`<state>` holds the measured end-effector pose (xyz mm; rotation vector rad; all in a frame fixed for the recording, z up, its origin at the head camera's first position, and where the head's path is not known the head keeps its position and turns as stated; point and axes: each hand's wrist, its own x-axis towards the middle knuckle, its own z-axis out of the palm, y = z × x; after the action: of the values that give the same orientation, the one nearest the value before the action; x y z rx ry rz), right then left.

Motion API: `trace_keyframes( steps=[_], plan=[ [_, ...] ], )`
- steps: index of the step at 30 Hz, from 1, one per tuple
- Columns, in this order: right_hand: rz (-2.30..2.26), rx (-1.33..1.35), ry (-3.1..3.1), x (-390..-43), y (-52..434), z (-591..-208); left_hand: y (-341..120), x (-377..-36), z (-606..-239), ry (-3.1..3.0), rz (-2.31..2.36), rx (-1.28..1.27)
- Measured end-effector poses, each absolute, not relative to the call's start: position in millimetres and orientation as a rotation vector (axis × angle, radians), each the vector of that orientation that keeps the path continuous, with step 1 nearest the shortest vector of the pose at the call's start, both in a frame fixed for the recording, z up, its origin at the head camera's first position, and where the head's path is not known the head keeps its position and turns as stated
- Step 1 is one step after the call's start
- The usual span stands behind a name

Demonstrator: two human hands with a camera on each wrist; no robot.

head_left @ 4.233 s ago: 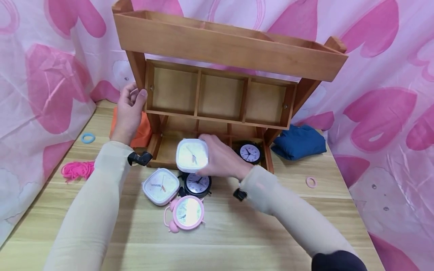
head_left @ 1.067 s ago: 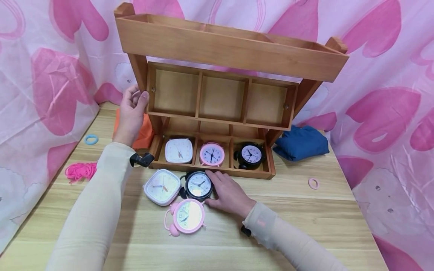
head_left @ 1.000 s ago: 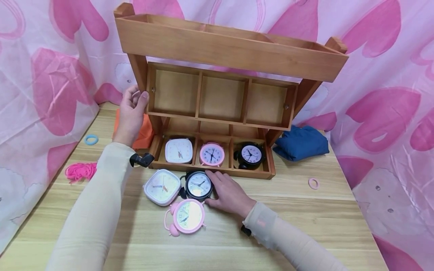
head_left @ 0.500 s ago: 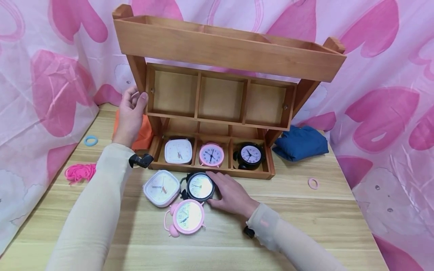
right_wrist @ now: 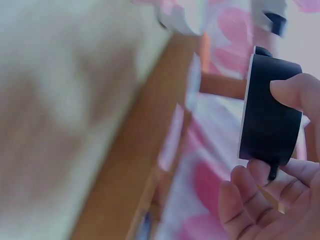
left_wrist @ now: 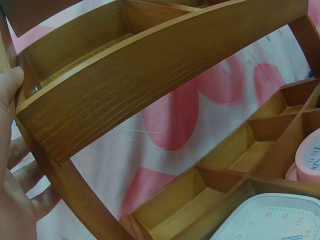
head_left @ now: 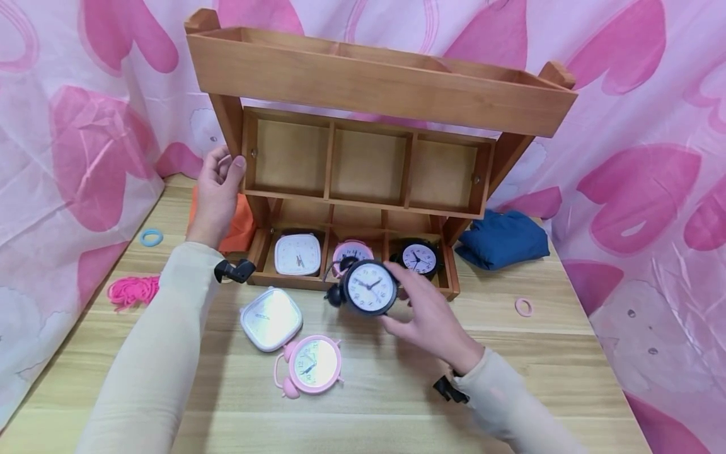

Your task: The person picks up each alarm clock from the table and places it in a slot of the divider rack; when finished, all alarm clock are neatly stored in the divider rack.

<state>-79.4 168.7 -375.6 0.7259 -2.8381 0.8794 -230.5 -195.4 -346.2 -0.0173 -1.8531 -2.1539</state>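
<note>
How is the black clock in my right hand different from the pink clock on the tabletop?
The black clock has a black case; the pink clock has a pink one.
The black clock is held up in your right hand, while the pink clock lies on the tabletop.
Glare washes out part of the pink clock's face; the black clock's numerals show more clearly.
Both are round with twin bells.

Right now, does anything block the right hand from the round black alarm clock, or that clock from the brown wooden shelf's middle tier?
Nothing visible: the right hand grips the clock. Toward the middle tier, only that tier's own front board seems to need clearing; the left hand is at its left end.
</note>
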Motion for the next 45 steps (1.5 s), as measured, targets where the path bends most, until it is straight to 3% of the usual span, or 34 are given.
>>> trace_keyframes(
  steps=[16,28,45],
  plan=[
    [0.862,0.237,-2.430,-138,217,-310,-198,-228,-345,-1.985,-2.116,0.019],
    [0.778,0.108,-2.336,-168,226,-322,-197,-228,-343,-1.975,-2.116,0.012],
    [0.581,0.069,-2.493,-168,223,-328,-199,-228,-345,-1.990,-2.109,0.026]
  ],
)
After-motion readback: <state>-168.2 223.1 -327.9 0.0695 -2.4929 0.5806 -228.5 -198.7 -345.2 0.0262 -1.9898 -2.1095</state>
